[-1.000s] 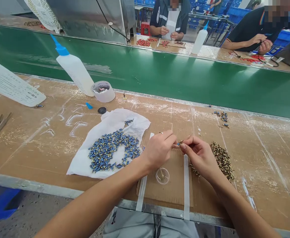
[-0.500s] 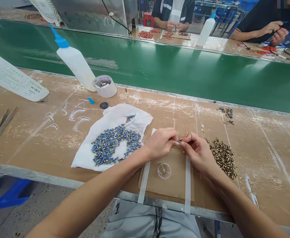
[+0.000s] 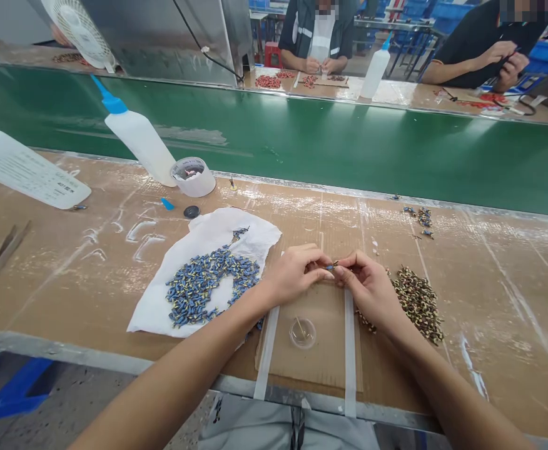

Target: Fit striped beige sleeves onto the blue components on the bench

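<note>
My left hand [image 3: 297, 270] and my right hand [image 3: 366, 282] meet above the cardboard pad. Between their fingertips is a tiny blue piece [image 3: 329, 267] with a dark and yellowish end. The left thumb and forefinger close around its blue part; the right fingers pinch the darker end, partly hidden. On the pad stands a small clear cup [image 3: 302, 334] with a thin stick in it. Left of my hands, many blue-and-yellow pieces [image 3: 194, 287] lie on a white cloth [image 3: 145, 312]. Beside my right wrist is a pile of small brown-and-yellow pieces [image 3: 417, 300].
Behind the cloth stand a white squeeze bottle [image 3: 140, 144] and a tape roll [image 3: 194, 181]. Tweezers [image 3: 10, 249] and a large labelled bottle [image 3: 25, 172] lie left. Beyond runs a green belt [image 3: 274, 134]. Two people work on its far side.
The view has tilted, so the table sits slightly lower and further left. My left thumb and forefinger have spread a little around the blue piece; both hands stay together.
</note>
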### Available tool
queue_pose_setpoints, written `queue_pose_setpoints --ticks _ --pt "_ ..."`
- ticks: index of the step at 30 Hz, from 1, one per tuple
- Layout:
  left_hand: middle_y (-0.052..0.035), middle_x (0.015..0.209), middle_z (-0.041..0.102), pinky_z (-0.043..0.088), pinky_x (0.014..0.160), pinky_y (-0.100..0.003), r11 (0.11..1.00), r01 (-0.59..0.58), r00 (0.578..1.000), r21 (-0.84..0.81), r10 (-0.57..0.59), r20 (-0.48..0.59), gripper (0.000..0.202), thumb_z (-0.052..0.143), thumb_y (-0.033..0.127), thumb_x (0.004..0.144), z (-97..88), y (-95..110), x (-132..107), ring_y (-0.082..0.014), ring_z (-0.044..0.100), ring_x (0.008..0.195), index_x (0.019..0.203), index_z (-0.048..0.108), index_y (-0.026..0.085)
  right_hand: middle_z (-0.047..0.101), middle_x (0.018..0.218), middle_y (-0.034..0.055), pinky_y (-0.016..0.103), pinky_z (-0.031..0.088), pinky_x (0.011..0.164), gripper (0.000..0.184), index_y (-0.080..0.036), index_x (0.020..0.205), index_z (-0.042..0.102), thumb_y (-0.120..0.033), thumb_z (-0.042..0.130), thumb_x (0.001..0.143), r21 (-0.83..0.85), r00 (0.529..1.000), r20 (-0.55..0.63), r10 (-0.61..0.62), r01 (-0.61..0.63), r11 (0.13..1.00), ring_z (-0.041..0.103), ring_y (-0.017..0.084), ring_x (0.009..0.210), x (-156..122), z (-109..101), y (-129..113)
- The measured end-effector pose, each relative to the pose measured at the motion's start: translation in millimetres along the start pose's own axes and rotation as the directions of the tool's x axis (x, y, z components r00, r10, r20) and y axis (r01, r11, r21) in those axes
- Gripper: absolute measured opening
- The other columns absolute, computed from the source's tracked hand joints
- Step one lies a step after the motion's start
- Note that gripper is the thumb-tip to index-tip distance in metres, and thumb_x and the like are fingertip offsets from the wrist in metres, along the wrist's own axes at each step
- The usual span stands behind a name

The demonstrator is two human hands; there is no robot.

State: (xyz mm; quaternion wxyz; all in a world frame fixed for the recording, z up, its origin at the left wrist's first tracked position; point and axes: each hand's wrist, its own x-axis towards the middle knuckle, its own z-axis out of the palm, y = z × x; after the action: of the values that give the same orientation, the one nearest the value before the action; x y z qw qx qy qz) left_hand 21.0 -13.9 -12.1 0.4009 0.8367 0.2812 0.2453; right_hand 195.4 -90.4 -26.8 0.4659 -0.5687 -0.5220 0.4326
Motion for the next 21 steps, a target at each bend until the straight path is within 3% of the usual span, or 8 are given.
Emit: queue_pose_setpoints --ticks 4,8,17,21 --pt "-0.0035 0.086 0.065 0.041 0.072 -0.025 0.998 -0.044 0.995 0.038 0.041 0.088 0.016 0.053 0.021 0.092 -4.7 -2.0 -0.1 -0.0143 0.057 0.079 0.098 0.067 0.015 0.065 0.079 0.0029 0.029 0.048 0.065 0.015 -0.019 0.084 0.06 -0.034 0.062 0.087 -0.009 0.999 -0.034 -0.038 0.037 0.999 0.06 0.017 0.07 0.2 -1.6 0.3" --pt "-0.0026 0.078 0.061 0.038 0.067 -0.024 0.992 -0.093 0.986 0.089 0.08 0.143 0.024 0.045 0.02 0.095 -5.1 -1.2 -1.8 -0.0139 0.054 0.073 0.086 0.065 0.014 0.066 0.082 0.0041 0.031 0.051 0.07 0.013 -0.02 0.085 0.062 -0.033 0.062 0.088 -0.039 0.996 -0.009 -0.085 0.084 0.996 0.062 0.019 0.076 -1.5 -1.2 -2.1" --pt "-0.0015 0.074 0.058 0.035 0.065 -0.024 0.979 -0.142 0.984 0.145 0.123 0.132 0.026 0.042 0.016 0.095 -4.4 -1.5 -2.3 -0.0134 0.052 0.07 0.075 0.059 0.014 0.068 0.083 0.0043 0.03 0.052 0.066 0.018 -0.02 0.089 0.064 -0.038 0.063 0.087 -0.006 0.999 0.041 0.007 -0.007 1.0 0.063 0.018 0.072 -0.5 -3.8 -0.3" --pt "-0.0022 0.077 0.061 0.036 0.066 -0.024 0.967 -0.156 0.981 0.202 0.129 0.142 0.022 0.044 0.016 0.094 -3.9 -1.7 -2.5 -0.0146 0.054 0.074 0.079 0.061 0.015 0.067 0.077 0.0032 0.029 0.05 0.064 0.019 -0.019 0.089 0.064 -0.038 0.062 0.088 -0.019 0.998 0.061 0.021 -0.02 1.0 0.061 0.016 0.068 -1.1 -5.1 1.0"
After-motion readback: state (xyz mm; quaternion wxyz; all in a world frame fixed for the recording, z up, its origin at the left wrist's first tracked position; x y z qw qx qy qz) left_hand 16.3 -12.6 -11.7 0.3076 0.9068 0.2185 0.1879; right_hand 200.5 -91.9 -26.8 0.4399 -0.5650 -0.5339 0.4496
